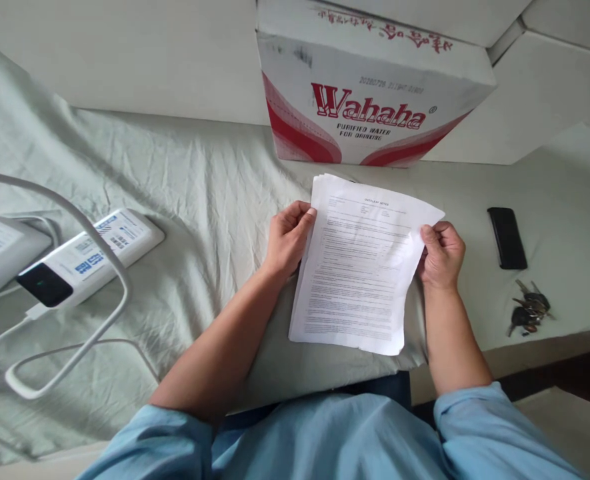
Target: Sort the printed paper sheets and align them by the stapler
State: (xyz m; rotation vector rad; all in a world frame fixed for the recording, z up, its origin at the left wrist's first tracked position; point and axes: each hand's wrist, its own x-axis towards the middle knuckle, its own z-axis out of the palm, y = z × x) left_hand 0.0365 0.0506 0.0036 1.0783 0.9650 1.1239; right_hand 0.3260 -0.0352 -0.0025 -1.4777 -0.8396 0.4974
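A stack of printed white paper sheets (362, 267) lies over the pale green sheet (199, 200) in front of me. My left hand (287, 237) grips the stack's upper left edge, thumb on top. Gripping the right edge, my right hand (442, 257) has its thumb on the top page. The sheets fan slightly at the top left corner. Both my forearms come out of light blue sleeves.
A white and red "Wahaha" cardboard box (369, 87) stands just behind the papers. A black phone (507, 237) and a bunch of keys (529, 310) lie to the right. Two white power banks (87, 257) with white cables (75, 347) lie to the left.
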